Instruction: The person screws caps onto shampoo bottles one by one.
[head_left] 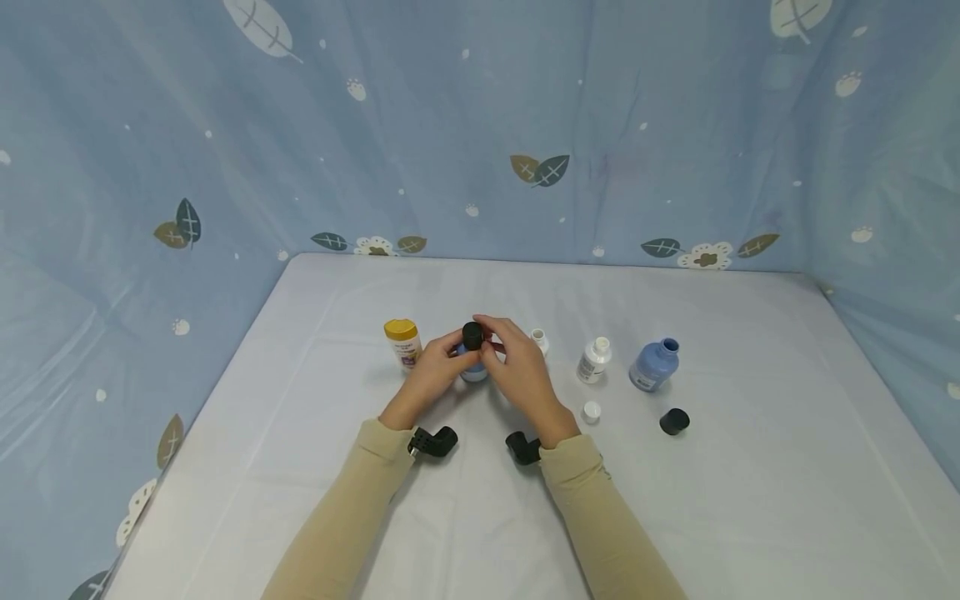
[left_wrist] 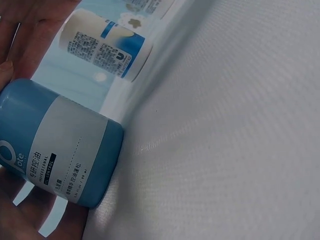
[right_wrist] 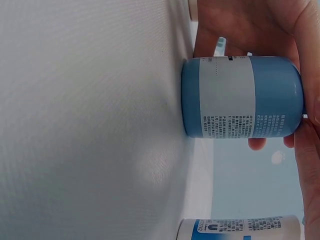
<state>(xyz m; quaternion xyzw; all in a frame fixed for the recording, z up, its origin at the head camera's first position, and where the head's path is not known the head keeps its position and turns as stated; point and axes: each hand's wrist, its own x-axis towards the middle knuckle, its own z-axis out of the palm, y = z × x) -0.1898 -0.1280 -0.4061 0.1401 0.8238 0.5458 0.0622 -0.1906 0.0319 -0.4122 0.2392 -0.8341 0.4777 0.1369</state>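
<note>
A blue bottle (head_left: 473,372) with a grey label stands between the hands in the head view, topped by a black cap (head_left: 472,337). My left hand (head_left: 431,372) holds it around the upper part from the left. From the other side, my right hand (head_left: 519,367) pinches the cap with thumb and fingers. Both wrist views show the same blue bottle (left_wrist: 65,145) upright, its base at the white cloth (right_wrist: 125,165). The cap lies outside those two views. Just left of the hands stands a white bottle with a yellow cap (head_left: 402,330).
Right of the hands stand a white bottle (head_left: 538,337) partly hidden by the right hand, another white bottle (head_left: 594,362), and an uncapped blue bottle (head_left: 654,365). A white cap (head_left: 592,412) and a second black cap (head_left: 674,422) lie before them. Patterned blue curtain (head_left: 450,125) borders the table.
</note>
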